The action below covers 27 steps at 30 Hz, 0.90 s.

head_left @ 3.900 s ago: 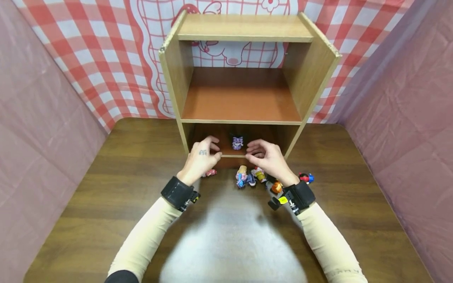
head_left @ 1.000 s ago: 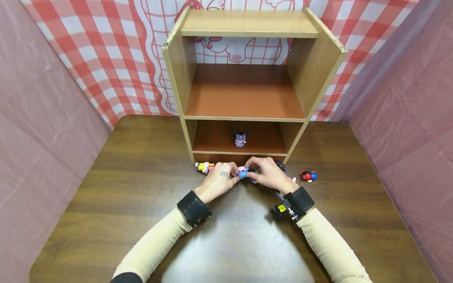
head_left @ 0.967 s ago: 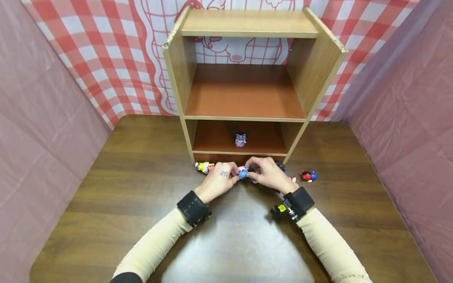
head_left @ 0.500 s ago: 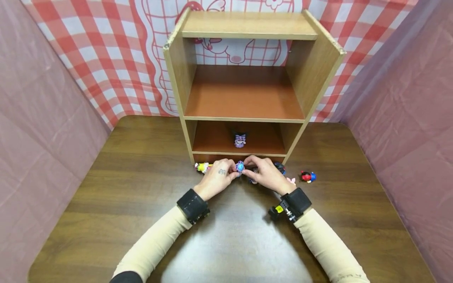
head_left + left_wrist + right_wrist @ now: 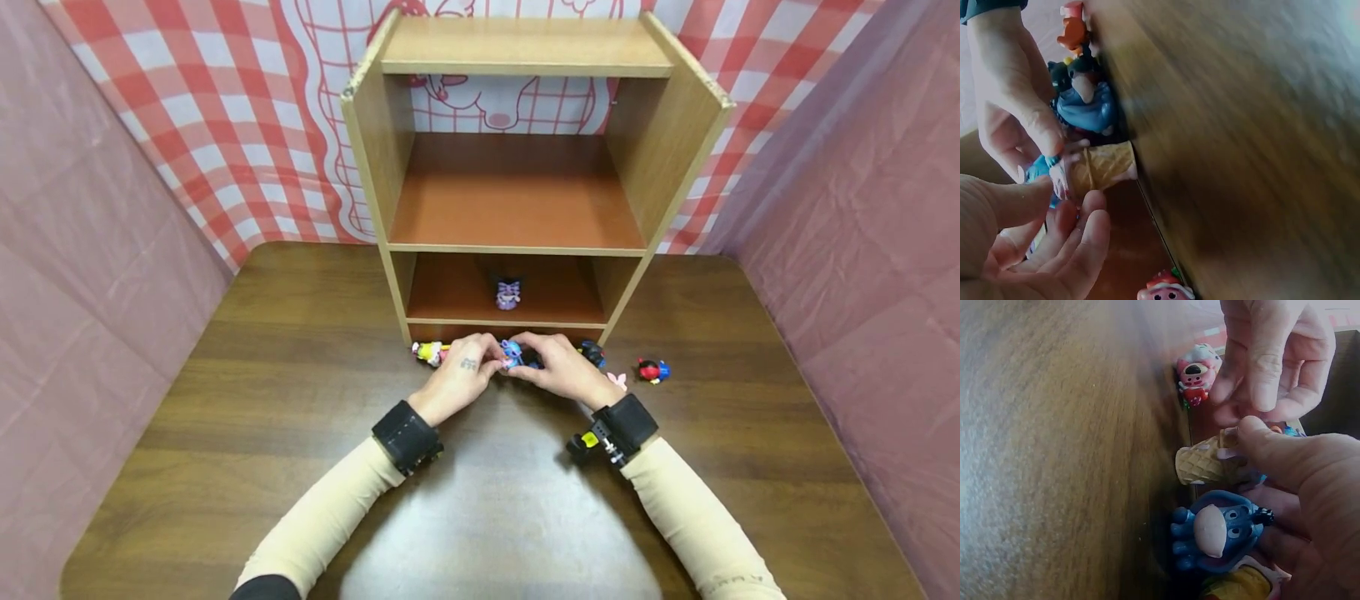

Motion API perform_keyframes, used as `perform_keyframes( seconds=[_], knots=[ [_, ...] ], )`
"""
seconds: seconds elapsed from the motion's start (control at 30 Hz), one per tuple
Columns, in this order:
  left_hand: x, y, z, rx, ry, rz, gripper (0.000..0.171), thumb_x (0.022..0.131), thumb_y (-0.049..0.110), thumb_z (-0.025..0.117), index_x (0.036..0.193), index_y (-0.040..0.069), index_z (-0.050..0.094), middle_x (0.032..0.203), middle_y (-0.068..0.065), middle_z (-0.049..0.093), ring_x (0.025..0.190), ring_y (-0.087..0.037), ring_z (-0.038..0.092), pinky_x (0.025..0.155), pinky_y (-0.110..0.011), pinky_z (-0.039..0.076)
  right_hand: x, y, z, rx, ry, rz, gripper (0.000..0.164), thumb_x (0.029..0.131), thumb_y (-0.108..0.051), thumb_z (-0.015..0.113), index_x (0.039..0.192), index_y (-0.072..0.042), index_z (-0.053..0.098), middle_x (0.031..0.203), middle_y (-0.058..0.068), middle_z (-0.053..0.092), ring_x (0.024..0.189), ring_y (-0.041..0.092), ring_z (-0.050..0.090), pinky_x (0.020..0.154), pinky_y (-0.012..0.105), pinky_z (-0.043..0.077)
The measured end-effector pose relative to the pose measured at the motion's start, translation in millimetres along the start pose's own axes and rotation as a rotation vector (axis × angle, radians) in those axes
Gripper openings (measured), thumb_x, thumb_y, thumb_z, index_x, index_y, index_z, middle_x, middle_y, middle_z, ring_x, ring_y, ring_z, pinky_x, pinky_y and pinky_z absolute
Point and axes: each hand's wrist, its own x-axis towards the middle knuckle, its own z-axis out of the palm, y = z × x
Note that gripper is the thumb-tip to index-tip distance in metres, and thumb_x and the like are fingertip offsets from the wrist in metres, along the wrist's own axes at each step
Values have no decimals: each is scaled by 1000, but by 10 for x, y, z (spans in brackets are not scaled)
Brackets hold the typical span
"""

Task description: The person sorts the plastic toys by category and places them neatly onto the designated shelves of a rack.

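Gripping a tapered, waffle-textured cone figurine (image 5: 1099, 167).

The cream-sleeved left forearm (image 5: 322, 508) and cream-sleeved right forearm (image 5: 693, 508) slant inward, both wrists (image 5: 427, 407) strapped in black. Left hand (image 5: 461, 367), dark mark on its back, fingers curled towards the thumb; and facing it, right hand (image 5: 558, 367), thumb stretched forward, fingertips close together!

It looks like a small cloth-walled booth: pink sheets (image 5: 90, 217) hang along the left and right edges of a wooden surface (image 5: 765, 433), red-checked cloth (image 5: 217, 92) behind its far edge, where a shelf (image 5: 517, 204) stands. Home or studio, I cannot tell.
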Motion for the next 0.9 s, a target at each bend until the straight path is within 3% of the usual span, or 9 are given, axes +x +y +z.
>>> perform_keyframes(
  seconds=[0.13, 0.27, 0.47, 0.67, 0.9],
  knots=[
    [5, -2, -22, 23, 9, -43, 14, 92, 2, 71, 105, 0, 66, 101, -14, 70, 92, -27, 67, 83, -38, 56, 5, -15, -6, -8, 15, -36, 36, 87, -19, 81, 118, -3, 70, 111, 9, 74, 102, 24, 69, 93, 43, 54],
    [16, 0, -22, 75, -50, -93, 23, 95, 8, 69, 116, 0, 67, 114, -15, 71, 102, -34, 67, 91, -45, 54, 6, -35, -14, -6, 22, -50, 36, 86, -16, 80, 116, 1, 70, 108, 11, 73, 100, 26, 69, 91, 44, 54],
    [26, -33, 13, 80, -85, -76, 22, 95, 11, 70, 115, 3, 70, 108, -11, 75, 97, -29, 69, 87, -42, 55, -5, -47, -43, 2, 18, -18, 35, 86, -13, 79, 117, 1, 70, 110, 12, 75, 100, 25, 70, 91, 43, 55],
    [59, -62, 39, 31, -94, -64, 12, 96, 14, 71, 105, 5, 73, 95, -4, 76, 82, -14, 68, 73, -29, 55, -51, -52, -78, 33, 30, 65, 30, 86, -12, 79, 113, 0, 71, 94, 9, 76, 77, 15, 70, 72, 34, 57],
    [103, -42, 38, 39, -128, -97, 13, 98, 18, 70, 105, 9, 75, 96, -2, 77, 87, -16, 69, 77, -32, 56, -61, -59, -73, 136, 0, 150, 25, 89, -13, 79, 109, -2, 71, 82, 6, 75, 61, 9, 68, 54, 23, 55]
  ],
)
